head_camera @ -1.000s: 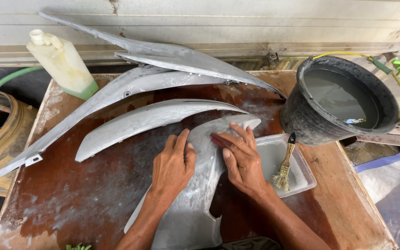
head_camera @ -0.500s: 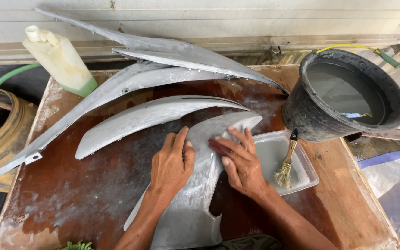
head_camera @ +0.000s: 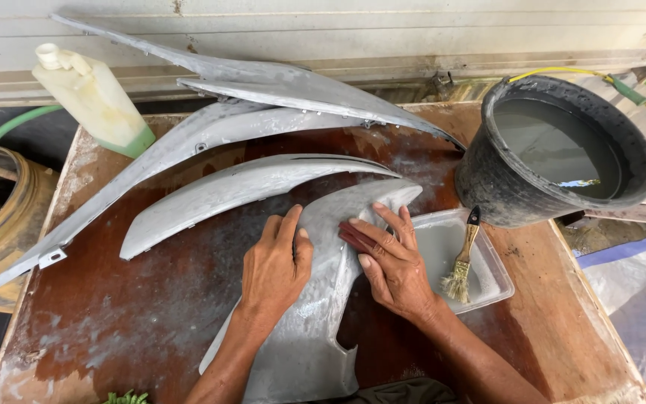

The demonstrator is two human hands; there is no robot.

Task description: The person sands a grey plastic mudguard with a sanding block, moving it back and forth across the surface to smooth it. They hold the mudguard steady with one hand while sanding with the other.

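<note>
Two flat palms: left hand [head_camera: 274, 265] pins the grey panel [head_camera: 323, 299] underneath, right hand [head_camera: 394, 265] presses dark sandpaper [head_camera: 354, 236] onto it.

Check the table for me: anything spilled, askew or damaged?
Pale grey smears cover the wooden table around the panel under both hands. The brush lies tilted over the tray rim. The bucket overhangs the table's right edge. No damage shows.
</note>
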